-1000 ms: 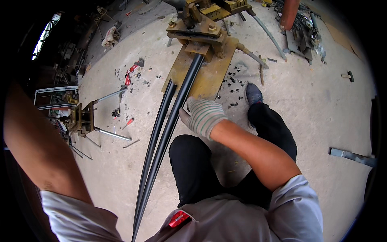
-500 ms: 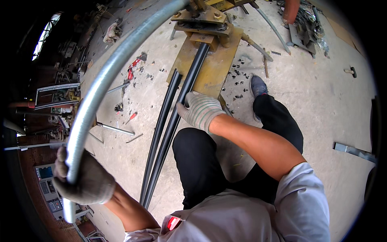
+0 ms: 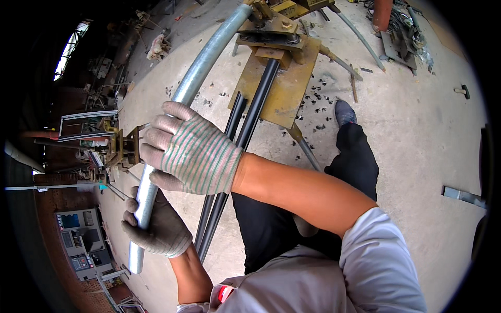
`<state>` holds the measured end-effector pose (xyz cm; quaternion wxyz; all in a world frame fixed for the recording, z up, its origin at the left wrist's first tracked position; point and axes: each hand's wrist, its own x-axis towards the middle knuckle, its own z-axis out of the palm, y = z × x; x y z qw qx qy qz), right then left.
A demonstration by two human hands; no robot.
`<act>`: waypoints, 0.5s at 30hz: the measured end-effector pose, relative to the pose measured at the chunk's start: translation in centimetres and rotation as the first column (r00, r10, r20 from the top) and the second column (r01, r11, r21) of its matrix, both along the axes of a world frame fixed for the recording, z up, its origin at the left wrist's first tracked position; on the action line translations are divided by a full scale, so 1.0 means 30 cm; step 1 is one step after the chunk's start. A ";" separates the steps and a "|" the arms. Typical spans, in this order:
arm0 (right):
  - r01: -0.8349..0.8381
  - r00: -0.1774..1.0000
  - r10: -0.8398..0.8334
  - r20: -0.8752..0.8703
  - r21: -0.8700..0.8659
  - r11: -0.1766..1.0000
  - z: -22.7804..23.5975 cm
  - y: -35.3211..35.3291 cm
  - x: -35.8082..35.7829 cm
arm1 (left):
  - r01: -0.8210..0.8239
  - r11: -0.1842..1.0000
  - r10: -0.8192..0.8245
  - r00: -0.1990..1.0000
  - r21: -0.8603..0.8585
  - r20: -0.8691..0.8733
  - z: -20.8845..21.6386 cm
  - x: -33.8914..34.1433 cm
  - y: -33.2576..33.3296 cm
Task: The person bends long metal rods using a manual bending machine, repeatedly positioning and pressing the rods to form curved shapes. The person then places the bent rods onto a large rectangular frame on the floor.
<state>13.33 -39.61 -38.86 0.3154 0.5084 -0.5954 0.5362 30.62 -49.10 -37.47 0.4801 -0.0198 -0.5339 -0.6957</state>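
So, my right hand (image 3: 195, 148) and left hand (image 3: 157, 225) both curl round the silver pipe (image 3: 203, 62), gripping it, the right nearer the press (image 3: 266, 28). It slants left of the yellow plate (image 3: 286, 99); one black bar (image 3: 257, 104) crosses the plate's near edge, another black bar (image 3: 235, 116) ends by its left corner.

Gloved fingers (image 3: 166, 124) around silver pipe (image 3: 196, 75)

The person's pale grey short-sleeved shirt (image 3: 292, 281), at bottom centre, bears a red-and-white item (image 3: 225, 293) at the chest. The trousers (image 3: 360, 156) are black, the shoe (image 3: 344, 112) dark. The right glove (image 3: 201, 151) is pale with green stripes; the left glove (image 3: 163, 229), brownish-grey.
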 end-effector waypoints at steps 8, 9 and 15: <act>-0.029 0.999 0.031 0.020 -0.066 0.997 0.000 -0.028 -0.002 | 0.225 0.970 -0.088 0.687 -0.096 0.721 0.034 0.209 0.062; -0.017 1.000 0.018 0.016 -0.079 0.997 -0.009 -0.034 -0.003 | 0.312 0.881 0.110 0.595 -0.355 0.796 0.081 0.259 0.056; -0.033 0.999 0.033 0.018 -0.033 0.999 0.005 -0.029 0.000 | 0.320 0.683 0.167 0.806 -0.657 0.567 0.541 0.389 -0.075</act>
